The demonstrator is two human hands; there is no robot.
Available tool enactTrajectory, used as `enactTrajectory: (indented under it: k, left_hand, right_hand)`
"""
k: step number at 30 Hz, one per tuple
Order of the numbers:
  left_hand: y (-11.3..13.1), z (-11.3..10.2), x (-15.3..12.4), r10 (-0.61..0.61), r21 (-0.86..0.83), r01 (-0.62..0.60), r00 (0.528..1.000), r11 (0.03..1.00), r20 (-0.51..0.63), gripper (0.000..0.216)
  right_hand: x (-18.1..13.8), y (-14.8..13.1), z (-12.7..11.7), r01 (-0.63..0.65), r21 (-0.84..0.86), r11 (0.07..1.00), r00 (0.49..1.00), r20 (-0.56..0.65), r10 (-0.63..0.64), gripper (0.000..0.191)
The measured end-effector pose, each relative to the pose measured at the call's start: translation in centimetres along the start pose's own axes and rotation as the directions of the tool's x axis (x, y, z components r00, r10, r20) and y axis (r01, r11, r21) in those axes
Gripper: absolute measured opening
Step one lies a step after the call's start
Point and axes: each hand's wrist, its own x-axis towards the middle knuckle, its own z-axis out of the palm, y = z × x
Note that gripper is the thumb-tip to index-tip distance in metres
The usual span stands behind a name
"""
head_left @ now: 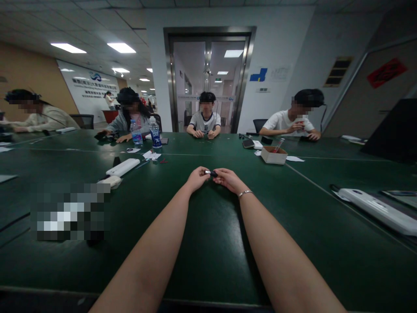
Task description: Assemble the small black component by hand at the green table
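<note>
Object (pixel 213 173), small, dark, silver-ended; our left hand (pixel 197 179) pinches its nine-o'clock end, our right hand (pixel 229 180) its three-o'clock; both nearly closed, presumably to steady it.

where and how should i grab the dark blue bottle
Probably around its labelled middle, coming from the right: the dark blue bottle stands upright, its sides offer a wraparound hold, and another bottle stands close on its left.

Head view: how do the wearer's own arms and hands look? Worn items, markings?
Left hand and right hand: ungloved. Forearms: no sleeves in view. A thin silver bracelet rings the right wrist; the left wrist shows none. No markings visible.
</note>
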Motion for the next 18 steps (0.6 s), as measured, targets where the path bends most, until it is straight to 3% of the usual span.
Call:
enactTrajectory:
  k: [4, 11, 18]
  left_hand:
    - [-0.1, 0.0, 0.1, -0.019, 0.052, 0.020, 1.000, 0.998, -0.010, 0.016]
    - [-1.4, -0.6, 0.9, -0.017, 0.234, 0.013, 1.000, 0.972, 0.014, 0.052]
    - [-1.5, -0.2, 1.0, -0.057, 0.319, 0.047, 0.998, 0.947, 0.021, 0.069]
  right_hand:
    - [-0.1, 0.0, -0.1, 0.011, 0.003, 1.000, 1.000, 0.006, -0.011, 0.004]
    - [-0.3, -0.1, 0.0, 0.012, 0.006, 1.000, 0.998, 0.060, -0.012, 0.006]
    - [-0.1, 0.0, -0.1, 0.006, 0.024, 1.000, 1.000, 0.025, -0.007, 0.005]
